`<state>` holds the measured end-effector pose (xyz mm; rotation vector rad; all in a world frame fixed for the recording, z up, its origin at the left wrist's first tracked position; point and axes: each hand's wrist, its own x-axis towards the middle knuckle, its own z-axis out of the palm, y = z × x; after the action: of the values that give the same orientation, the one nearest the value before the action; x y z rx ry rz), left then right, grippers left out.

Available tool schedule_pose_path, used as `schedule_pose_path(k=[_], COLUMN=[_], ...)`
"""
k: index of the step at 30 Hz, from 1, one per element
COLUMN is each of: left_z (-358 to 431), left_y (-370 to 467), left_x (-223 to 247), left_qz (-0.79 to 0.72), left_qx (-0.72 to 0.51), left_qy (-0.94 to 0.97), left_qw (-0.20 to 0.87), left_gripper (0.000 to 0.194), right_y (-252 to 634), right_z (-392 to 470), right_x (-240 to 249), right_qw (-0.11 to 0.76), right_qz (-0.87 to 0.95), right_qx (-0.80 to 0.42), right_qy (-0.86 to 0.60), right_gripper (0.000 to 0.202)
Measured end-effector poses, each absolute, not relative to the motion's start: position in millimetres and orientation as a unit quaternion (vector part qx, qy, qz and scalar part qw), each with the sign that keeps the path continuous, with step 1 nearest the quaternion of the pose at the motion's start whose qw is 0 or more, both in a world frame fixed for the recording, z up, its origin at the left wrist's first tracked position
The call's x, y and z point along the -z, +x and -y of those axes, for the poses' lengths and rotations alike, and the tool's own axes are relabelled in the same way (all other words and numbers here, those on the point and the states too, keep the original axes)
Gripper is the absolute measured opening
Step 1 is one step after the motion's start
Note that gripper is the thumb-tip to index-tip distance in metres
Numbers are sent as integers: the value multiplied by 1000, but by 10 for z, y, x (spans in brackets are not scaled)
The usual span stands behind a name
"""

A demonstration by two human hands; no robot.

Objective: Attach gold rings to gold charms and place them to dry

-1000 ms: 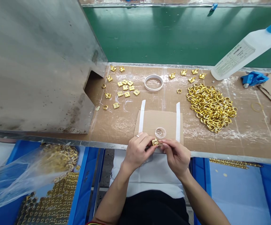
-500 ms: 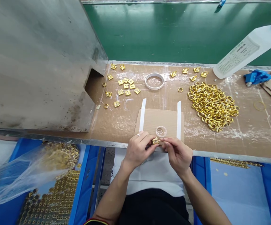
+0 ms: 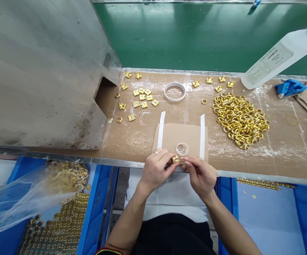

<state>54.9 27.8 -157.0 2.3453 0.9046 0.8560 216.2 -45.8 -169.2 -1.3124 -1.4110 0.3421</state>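
At the bench's front edge my left hand [image 3: 157, 169] pinches a square-topped gold ring [image 3: 176, 159] between thumb and fingers. My right hand [image 3: 201, 175] is closed on a thin stick [image 3: 182, 161], whose tip meets the ring's right side. Just behind both hands a small round clear dish [image 3: 182, 149] rests on a cardboard pad [image 3: 181, 134] with white tape strips on its sides. To the right lies a large pile of gold rings [image 3: 241, 120]. Several square gold pieces [image 3: 142, 97] are spread out at the left of a white tape roll [image 3: 175, 92].
A metal box [image 3: 42, 78] stands at the left. At the back right are a white bottle [image 3: 281, 58] with a blue cap and a blue clip-like object [image 3: 290, 88]. Blue trays [image 3: 91, 209] with gold pieces sit below the bench.
The right hand has shifted very slightly left, with its stick still at the ring. The whole view has moved a little; the left hand keeps its hold.
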Motion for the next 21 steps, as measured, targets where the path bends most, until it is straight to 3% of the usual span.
schedule_pose_path(k=[21], left_z=[-277], left_y=[546], left_x=[1565], left_qz=[-329], left_qx=[-312], left_qy=[860], left_qw=[235], left_gripper=[22], right_y=[2167], right_z=[462], right_x=[1700], right_qw=[562], right_qz=[589], right_qx=[-148], right_qy=[-561], right_gripper=[22])
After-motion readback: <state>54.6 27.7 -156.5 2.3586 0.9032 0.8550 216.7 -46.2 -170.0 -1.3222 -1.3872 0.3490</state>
